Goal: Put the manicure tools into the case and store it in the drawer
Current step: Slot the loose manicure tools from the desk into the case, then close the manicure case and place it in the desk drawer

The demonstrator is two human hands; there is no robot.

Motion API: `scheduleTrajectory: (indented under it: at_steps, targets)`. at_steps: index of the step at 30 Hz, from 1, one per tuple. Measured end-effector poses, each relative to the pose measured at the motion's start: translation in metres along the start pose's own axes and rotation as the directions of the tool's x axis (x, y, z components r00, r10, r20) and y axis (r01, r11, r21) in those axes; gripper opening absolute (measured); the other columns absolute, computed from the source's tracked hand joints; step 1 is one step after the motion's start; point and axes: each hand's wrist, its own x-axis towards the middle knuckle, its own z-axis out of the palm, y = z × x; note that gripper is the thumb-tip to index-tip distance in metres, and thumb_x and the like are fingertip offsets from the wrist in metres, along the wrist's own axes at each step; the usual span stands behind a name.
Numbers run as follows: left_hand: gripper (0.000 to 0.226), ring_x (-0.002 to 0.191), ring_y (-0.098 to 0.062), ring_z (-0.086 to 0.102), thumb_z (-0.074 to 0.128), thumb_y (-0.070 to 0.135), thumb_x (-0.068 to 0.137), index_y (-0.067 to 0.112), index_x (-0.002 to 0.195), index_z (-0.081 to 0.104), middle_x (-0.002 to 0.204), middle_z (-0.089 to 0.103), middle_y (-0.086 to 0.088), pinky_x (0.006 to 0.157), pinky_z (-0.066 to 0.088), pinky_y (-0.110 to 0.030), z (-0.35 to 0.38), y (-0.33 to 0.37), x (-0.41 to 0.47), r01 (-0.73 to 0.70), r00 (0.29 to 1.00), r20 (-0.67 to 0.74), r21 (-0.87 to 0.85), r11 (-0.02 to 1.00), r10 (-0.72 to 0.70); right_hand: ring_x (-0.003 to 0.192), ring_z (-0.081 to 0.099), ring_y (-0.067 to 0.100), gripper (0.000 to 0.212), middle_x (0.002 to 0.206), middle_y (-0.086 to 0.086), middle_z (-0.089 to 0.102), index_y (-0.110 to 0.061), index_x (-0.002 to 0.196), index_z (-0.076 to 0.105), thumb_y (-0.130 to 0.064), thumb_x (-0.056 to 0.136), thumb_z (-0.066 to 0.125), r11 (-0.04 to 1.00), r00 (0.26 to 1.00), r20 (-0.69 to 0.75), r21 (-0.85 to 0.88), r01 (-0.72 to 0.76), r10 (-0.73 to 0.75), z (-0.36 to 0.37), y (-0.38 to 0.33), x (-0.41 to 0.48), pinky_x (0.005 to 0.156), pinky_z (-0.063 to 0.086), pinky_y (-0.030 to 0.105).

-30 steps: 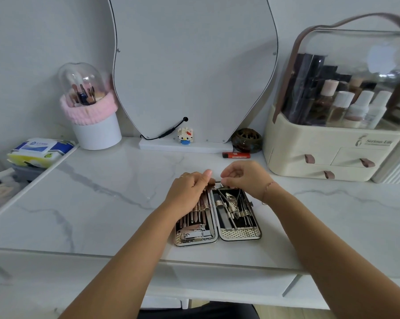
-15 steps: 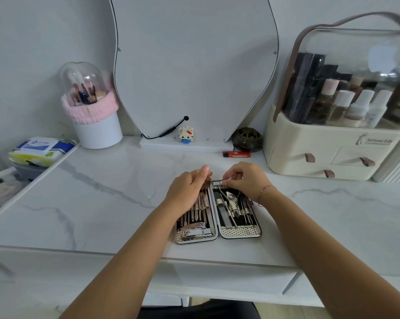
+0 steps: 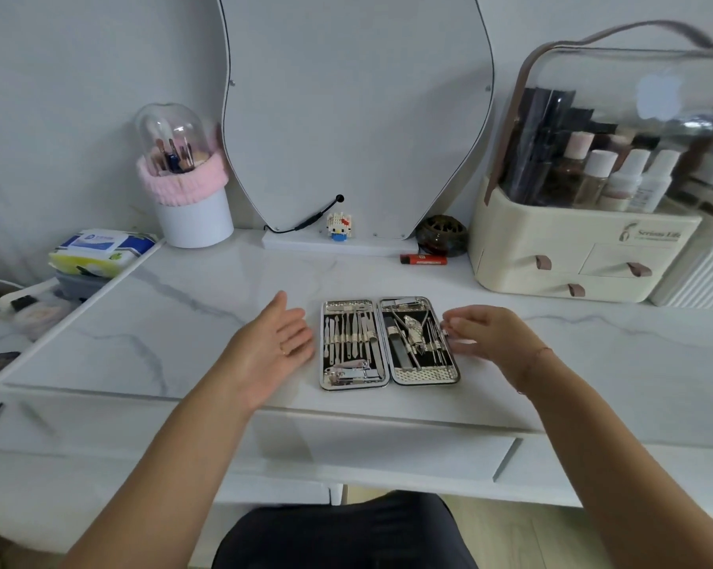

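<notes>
The manicure case (image 3: 388, 379) lies spread open and flat on the white marble tabletop (image 3: 190, 322), near its front edge. Several metal manicure tools (image 3: 352, 334) sit strapped in both halves. My left hand (image 3: 278, 340) hovers just left of the case, palm turned toward it, fingers straight, holding nothing. My right hand (image 3: 486, 332) is at the case's right edge with fingers loosely curled, fingertips at or touching the rim. A white drawer front (image 3: 387, 449) runs below the table edge, shut.
A tall mirror (image 3: 354, 112) stands at the back with a small toy figure (image 3: 339, 227), a red lighter (image 3: 423, 259) and a dark round dish (image 3: 441, 236). A cream cosmetics organiser (image 3: 572, 256) is on the right, a brush holder (image 3: 184, 178) and wipes pack (image 3: 100, 250) on the left.
Both hands have left the top of the case and moved apart, the left to the case's left side, the right to its right edge. The whole case now shows.
</notes>
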Motion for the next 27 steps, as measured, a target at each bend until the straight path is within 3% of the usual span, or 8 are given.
scheduleTrajectory:
  at_steps: [3, 6, 10, 12, 16, 19, 23, 27]
  targets:
    - [0.054, 0.129, -0.029, 0.043, 0.045, 0.038, 0.095, -0.001, 0.133, 0.044, 0.138, 0.045, -0.019, 0.102, 0.038, -0.041, 0.005, 0.006, -0.006, 0.107, 0.994, -0.028, -0.042, 0.993, -0.109, 0.079, 0.063, 0.021, 0.018, 0.091, 0.016, 0.065, 0.008, 0.103, 0.062, 0.004, 0.09, 0.05, 1.0, 0.999, -0.044, 0.017, 0.018, -0.018, 0.006, 0.003, -0.006, 0.069, 0.057, 0.017]
    - [0.04, 0.097, -0.023, 0.056, 0.046, 0.029, 0.095, 0.0, 0.122, 0.051, 0.118, 0.055, -0.016, 0.078, 0.047, -0.036, 0.013, 0.013, -0.005, 0.13, 0.987, -0.092, -0.028, 0.991, -0.133, 0.077, 0.064, 0.026, 0.01, 0.09, 0.021, 0.065, 0.002, 0.089, 0.065, 0.005, 0.087, 0.056, 0.999, 0.997, -0.069, -0.018, 0.031, -0.032, 0.011, 0.005, -0.011, 0.071, 0.057, 0.021]
    - [0.023, 0.084, -0.022, 0.062, 0.05, 0.021, 0.093, 0.006, 0.105, 0.063, 0.094, 0.067, -0.01, 0.073, 0.048, -0.035, 0.037, 0.012, -0.003, -0.067, 0.998, 0.035, 0.242, 0.968, 0.06, 0.068, 0.066, 0.027, 0.005, 0.083, 0.02, 0.065, 0.003, 0.082, 0.061, 0.007, 0.085, 0.059, 0.997, 0.998, -0.046, 0.077, -0.028, 0.031, 0.025, 0.004, -0.022, 0.068, 0.06, 0.026]
    - [0.025, 0.1, -0.018, 0.062, 0.054, 0.026, 0.092, 0.02, 0.115, 0.064, 0.106, 0.069, -0.001, 0.088, 0.045, -0.034, 0.051, 0.007, -0.009, -0.255, 0.965, 0.184, 0.511, 0.821, 0.186, 0.071, 0.065, 0.029, 0.006, 0.082, 0.021, 0.064, 0.009, 0.089, 0.059, 0.005, 0.088, 0.055, 0.981, 0.998, -0.006, 0.184, -0.058, 0.06, 0.035, 0.003, -0.03, 0.069, 0.059, 0.028]
    - [0.03, 0.11, -0.018, 0.059, 0.06, 0.025, 0.089, 0.025, 0.119, 0.062, 0.12, 0.064, 0.002, 0.097, 0.043, -0.032, 0.065, -0.015, -0.013, -0.511, 0.855, 0.478, 0.843, 0.17, 0.202, 0.077, 0.065, 0.027, 0.013, 0.085, 0.022, 0.064, 0.009, 0.09, 0.059, 0.001, 0.092, 0.049, 0.928, 0.992, 0.098, 0.358, -0.107, 0.077, 0.042, 0.005, -0.049, 0.073, 0.058, 0.028]
    - [0.046, 0.132, -0.011, 0.039, 0.059, 0.037, 0.089, 0.024, 0.132, 0.053, 0.143, 0.047, 0.008, 0.11, 0.029, -0.035, 0.06, -0.026, -0.012, -0.543, 0.823, 0.534, 0.84, -0.008, 0.194, 0.079, 0.067, 0.03, 0.007, 0.09, 0.026, 0.064, 0.005, 0.095, 0.054, 0.0, 0.092, 0.05, 0.93, 0.996, 0.045, 0.357, -0.093, 0.083, 0.034, 0.006, -0.056, 0.073, 0.058, 0.03]
    - [0.064, 0.142, -0.008, 0.016, 0.063, 0.054, 0.08, 0.035, 0.138, 0.043, 0.154, 0.025, 0.014, 0.116, 0.012, -0.042, 0.042, -0.031, -0.015, -0.527, 0.832, 0.536, 0.844, -0.1, 0.142, 0.077, 0.064, 0.024, 0.014, 0.085, 0.014, 0.065, -0.002, 0.096, 0.057, 0.0, 0.084, 0.062, 0.996, 0.992, -0.089, -0.003, 0.094, -0.094, 0.021, 0.012, -0.049, 0.068, 0.059, 0.028]
    - [0.044, 0.14, -0.008, 0.022, 0.058, 0.036, 0.089, 0.038, 0.132, 0.05, 0.151, 0.032, 0.013, 0.116, 0.007, -0.041, 0.03, -0.03, -0.01, -0.535, 0.787, 0.568, 0.823, -0.191, 0.242, 0.118, 0.046, 0.015, 0.055, 0.128, 0.002, 0.047, -0.026, 0.12, 0.055, -0.025, 0.071, 0.078, 0.781, 0.946, 0.066, -0.548, 0.3, -0.316, 0.017, 0.015, -0.034, 0.102, 0.038, 0.03]
